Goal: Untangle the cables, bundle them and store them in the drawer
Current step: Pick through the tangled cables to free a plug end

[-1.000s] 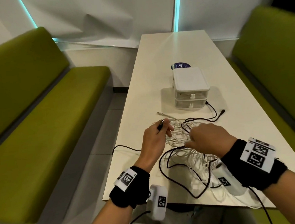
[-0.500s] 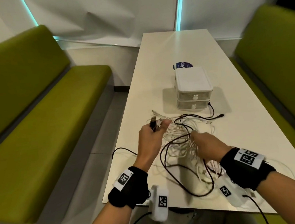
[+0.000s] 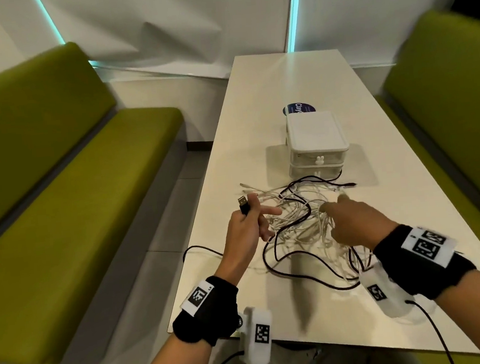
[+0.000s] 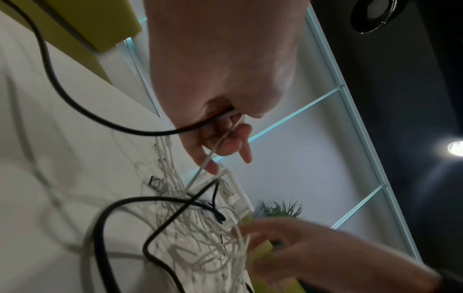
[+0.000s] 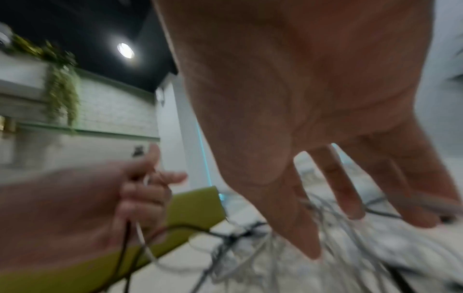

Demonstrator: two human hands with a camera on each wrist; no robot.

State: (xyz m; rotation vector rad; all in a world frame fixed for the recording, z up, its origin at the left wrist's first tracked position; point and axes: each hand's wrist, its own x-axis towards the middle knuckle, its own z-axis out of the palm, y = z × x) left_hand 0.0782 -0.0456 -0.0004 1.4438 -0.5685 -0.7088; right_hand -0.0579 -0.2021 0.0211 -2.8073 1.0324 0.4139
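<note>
Pinched in the left hand (image 3: 244,228): black cable's USB plug (image 3: 243,205) plus, it seems, a white strand. Right hand (image 3: 352,224) is spread, empty, over the tangle (image 3: 300,220) (near edge of table (image 3: 231,159), drawer unit (image 3: 317,146) behind). Hold plug steady w/ left, lift loops off w/ right; don't yank.

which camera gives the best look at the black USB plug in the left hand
The head view. There the black USB plug stands clear above the left hand, sharp against the floor. The left wrist view shows only cable entering the hand, the plug hidden. The right wrist view shows it as a small dark blur.
</note>
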